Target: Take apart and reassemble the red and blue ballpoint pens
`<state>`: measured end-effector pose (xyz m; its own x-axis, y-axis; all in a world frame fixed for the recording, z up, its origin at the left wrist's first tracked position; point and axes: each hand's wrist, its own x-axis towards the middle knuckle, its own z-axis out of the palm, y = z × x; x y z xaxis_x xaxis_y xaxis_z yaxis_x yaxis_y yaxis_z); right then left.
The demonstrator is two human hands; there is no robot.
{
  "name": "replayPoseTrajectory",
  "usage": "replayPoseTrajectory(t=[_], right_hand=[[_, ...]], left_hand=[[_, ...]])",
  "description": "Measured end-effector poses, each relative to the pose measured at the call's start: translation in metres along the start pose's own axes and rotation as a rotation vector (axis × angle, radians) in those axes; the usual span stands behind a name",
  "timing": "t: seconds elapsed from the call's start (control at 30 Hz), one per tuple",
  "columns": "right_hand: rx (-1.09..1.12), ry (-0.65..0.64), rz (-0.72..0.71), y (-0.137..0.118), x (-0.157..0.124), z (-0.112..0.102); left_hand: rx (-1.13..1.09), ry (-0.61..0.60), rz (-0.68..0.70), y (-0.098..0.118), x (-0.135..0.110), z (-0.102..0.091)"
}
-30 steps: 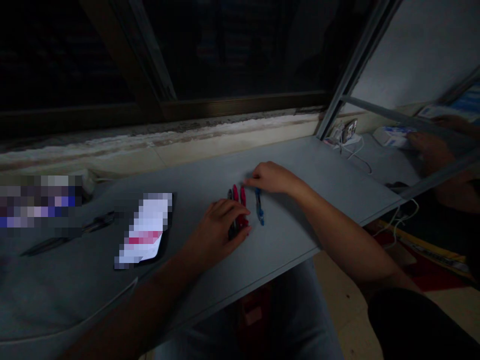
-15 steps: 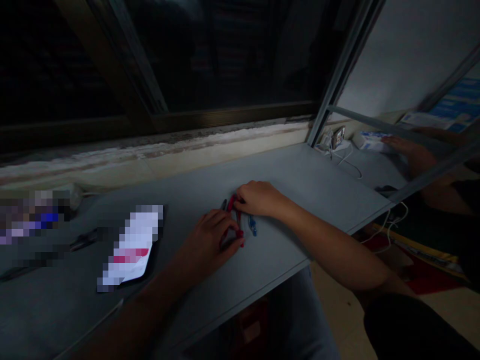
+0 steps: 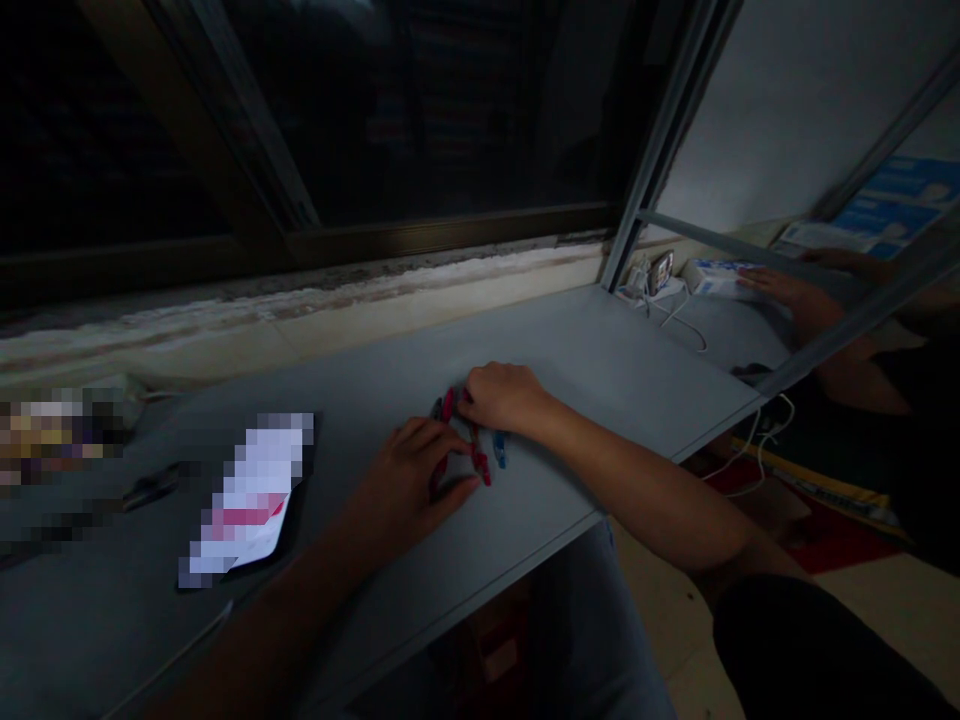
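Note:
Several slim objects that look like pens lie side by side on the grey desk (image 3: 555, 340). A red pen (image 3: 481, 466) slants between my hands, and a blue pen (image 3: 500, 449) lies just right of it, partly under my right wrist. Another red pen (image 3: 448, 405) and a dark one show beyond my left hand, which hides part of them. My left hand (image 3: 420, 465) rests on the desk, thumb and forefinger apart around the red pen's near end. My right hand (image 3: 506, 395) is closed at that pen's far end, its fingertips mostly hidden.
A lit phone (image 3: 251, 490) lies left of my left hand, its screen blurred. Farther left are pixelated items and a cable. A metal post (image 3: 630, 220) stands at the right, beyond which another person's hand (image 3: 769, 285) rests by a white-and-blue box (image 3: 716, 278).
The view has shifted slightly, moving the scene left. My left thumb and forefinger are a little farther apart around the red pen's end. My right hand stays closed at its far end.

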<state>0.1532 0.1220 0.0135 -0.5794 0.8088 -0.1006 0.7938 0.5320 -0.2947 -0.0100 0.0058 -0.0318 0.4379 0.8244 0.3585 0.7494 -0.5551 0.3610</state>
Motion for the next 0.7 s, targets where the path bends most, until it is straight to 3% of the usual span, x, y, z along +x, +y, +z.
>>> replayPoseTrajectory(t=[0.23,0.37,0.7], right_hand=[[0.502,-0.057,-0.106,0.019,0.016,-0.010],[0.765,-0.068,-0.117,0.021,0.018,-0.011],[0.955,-0.155,-0.153,0.019,0.018,-0.005]], left_hand=[[-0.113,0.106,-0.143,0.000,-0.001,-0.004],[-0.059,0.069,-0.115,-0.006,-0.001,-0.005],[-0.007,0.127,-0.150,-0.006,-0.003,-0.007]])
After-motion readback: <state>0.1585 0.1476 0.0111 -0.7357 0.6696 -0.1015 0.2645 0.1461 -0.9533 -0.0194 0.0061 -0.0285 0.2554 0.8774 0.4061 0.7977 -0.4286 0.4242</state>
